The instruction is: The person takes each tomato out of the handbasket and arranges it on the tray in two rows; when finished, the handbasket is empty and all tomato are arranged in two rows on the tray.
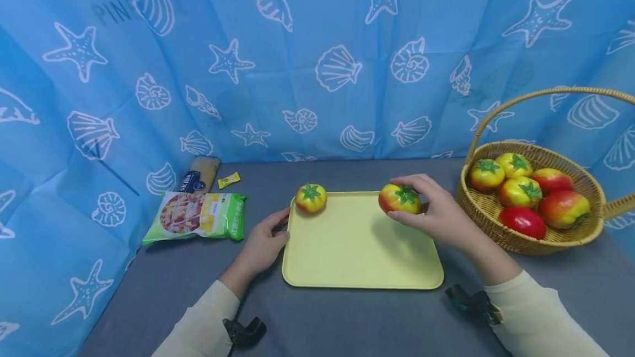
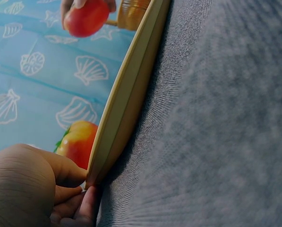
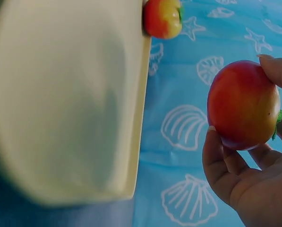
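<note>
R hand [image 1: 440, 215] grips fruit [image 1: 392, 201] wide, L [image 1: 263, 244] pinches tray [image 1: 342, 263].

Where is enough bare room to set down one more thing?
The near half of the yellow tray is bare, in front of its far-left fruit and the held fruit in the right hand. So is the table before the tray, between the sleeves. Crowded: inside the basket and behind the green bag.
</note>
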### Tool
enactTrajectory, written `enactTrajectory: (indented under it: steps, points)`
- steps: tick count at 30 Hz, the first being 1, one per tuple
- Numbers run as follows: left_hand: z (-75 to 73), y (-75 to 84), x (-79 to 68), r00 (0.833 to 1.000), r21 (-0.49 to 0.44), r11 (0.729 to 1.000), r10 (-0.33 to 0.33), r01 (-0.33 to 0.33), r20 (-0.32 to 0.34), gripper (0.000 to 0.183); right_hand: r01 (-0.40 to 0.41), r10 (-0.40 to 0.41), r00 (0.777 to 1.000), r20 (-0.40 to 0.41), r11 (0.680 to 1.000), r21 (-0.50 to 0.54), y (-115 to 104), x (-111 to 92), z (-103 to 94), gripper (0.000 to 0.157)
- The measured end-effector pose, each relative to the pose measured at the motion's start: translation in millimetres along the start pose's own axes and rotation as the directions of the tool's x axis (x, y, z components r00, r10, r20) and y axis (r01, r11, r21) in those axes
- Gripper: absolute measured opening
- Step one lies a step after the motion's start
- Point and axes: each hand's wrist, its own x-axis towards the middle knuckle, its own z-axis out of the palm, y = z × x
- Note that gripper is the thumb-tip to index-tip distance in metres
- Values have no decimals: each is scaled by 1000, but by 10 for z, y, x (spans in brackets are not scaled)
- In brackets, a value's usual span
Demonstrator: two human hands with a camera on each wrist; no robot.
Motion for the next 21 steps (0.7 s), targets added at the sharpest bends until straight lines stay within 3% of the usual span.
enactTrajectory:
  steps: [10,21]
  points:
    - [-4,18,-8,1000,7,1000,-10,10,-1,58,86,-84,995,54,995,-42,-131,257,192,58]
    - [-1,19,-3,1000,1,1000,0,0,1,57,61,-54,993,109,996,-65,-162,549,347,57]
